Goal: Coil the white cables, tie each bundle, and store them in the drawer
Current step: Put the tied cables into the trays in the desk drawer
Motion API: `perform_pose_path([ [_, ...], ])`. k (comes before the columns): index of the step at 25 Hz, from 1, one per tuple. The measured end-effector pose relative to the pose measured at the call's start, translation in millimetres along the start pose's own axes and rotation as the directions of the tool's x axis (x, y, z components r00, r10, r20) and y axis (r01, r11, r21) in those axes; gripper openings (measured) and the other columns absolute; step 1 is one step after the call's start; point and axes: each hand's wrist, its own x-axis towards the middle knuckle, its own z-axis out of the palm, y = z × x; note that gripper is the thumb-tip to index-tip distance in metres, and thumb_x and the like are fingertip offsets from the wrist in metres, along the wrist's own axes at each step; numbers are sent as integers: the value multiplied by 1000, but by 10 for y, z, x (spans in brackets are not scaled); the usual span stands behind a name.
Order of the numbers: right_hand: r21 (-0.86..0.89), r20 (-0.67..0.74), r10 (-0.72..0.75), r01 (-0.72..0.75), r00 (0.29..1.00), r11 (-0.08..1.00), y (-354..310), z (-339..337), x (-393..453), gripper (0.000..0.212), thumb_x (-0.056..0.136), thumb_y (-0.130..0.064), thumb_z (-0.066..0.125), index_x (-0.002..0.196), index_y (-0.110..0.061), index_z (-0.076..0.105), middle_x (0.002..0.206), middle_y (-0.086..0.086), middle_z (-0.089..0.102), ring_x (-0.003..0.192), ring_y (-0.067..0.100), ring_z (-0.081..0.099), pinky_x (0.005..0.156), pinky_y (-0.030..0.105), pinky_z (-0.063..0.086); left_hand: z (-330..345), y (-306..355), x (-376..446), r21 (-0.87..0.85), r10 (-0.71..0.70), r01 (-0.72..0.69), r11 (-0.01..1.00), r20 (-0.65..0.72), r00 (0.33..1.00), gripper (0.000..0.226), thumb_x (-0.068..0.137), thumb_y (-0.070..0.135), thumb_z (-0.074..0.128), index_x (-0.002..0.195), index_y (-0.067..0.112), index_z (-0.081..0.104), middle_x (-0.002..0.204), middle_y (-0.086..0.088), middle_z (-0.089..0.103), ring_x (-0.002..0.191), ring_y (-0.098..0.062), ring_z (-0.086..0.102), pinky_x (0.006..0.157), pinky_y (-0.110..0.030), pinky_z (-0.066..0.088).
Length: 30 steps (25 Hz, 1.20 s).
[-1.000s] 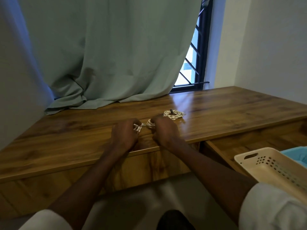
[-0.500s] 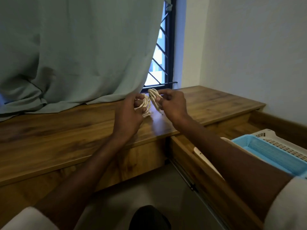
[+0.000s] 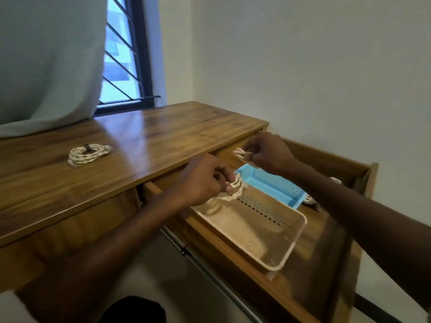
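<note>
Both hands are now over the open wooden drawer (image 3: 349,169) instead of the desktop, each carrying a coil across from where they were half a second ago. Left hand (image 3: 203,180) is pinching a coiled white cable bundle (image 3: 233,192) just above the near corner of the beige perforated plastic tray (image 3: 289,248); fingers are curled round it. Right hand (image 3: 270,155) is gripping a second small white cable coil (image 3: 240,152) over the back of the drawer, above the blue perforated plastic basket (image 3: 275,185).

Reading: coiling and tying are looking finished for these two, storing is underway. Neither coil is resting in the drawer yet.

Count:
- white cable bundles: three showing, two in hand, one tied bundle with a dark tie (image 3: 88,153) sitting on the brown wooden desktop (image 3: 163,136), well apart from the drawer
- trays in drawer: two, beige and blue, side by side
- a white object is partly showing behind the blue basket; too hidden to identify

Desktop bundle is waiting to be stored.
</note>
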Motion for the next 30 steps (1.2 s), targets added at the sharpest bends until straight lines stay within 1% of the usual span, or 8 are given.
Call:
perform_pose_path([
  [6,-193,159,132,-100,979,976,647,191,-349,26,81,-20,87,106,-14,82,101,2,80,84,14,68,76,29,55,488,18,59,235,13,-89,968,307,951,19,70,16,93,82,24,81,81,14,75,75,1,66,73,-27,57],
  [11,-269,273,167,-92,947,959,812,509,-323,20,95,-31,72,85,-14,75,83,0,72,75,19,67,64,29,47,633,-47,-25,193,5,-83,978,375,927,10,80,24,88,87,25,81,96,14,77,92,-2,69,82,-25,57],
  [14,-255,120,134,-100,984,962,660,449,-200,34,102,-38,63,75,-18,65,69,-2,59,61,14,56,53,26,33,395,-119,-45,154,43,-79,985,226,973,10,89,36,80,96,29,80,104,15,77,91,3,68,78,-23,57],
  [17,-94,-37,7,-10,999,996,299,401,-13,41,101,-32,63,64,-18,57,59,-2,55,52,12,46,54,27,32,-49,-333,-113,163,39,-29,986,-58,998,15,95,40,72,103,28,79,101,12,76,90,-2,67,78,-31,56],
  [19,33,-48,-76,78,996,996,1,471,132,30,101,-29,63,75,-17,70,66,-2,64,57,10,52,57,27,38,-320,-561,-221,221,35,28,975,-277,960,15,98,35,70,101,23,78,96,8,75,85,-7,65,74,-31,50],
  [22,151,-24,-210,211,977,966,-515,733,369,21,101,-30,64,106,-16,80,97,0,77,84,13,68,72,28,48,-718,-988,-448,395,36,218,892,-543,839,17,98,30,66,88,18,73,90,-2,73,87,-22,62,71,-36,44],
  [26,224,14,-373,360,928,905,-1362,1328,733,25,98,-28,69,120,-17,74,120,2,73,106,17,66,91,36,54,-1177,-1456,-724,639,-17,495,589,-603,798,20,91,24,66,102,7,66,104,-19,67,97,-41,59,76,-48,48],
  [30,308,94,-524,476,847,824,-2035,1814,969,43,100,-21,63,143,-19,59,143,5,63,125,24,60,101,38,47,-1267,-1596,-763,478,-329,709,519,-654,681,41,94,32,61,123,4,55,127,-20,57,117,-41,54,89,-50,48],
])
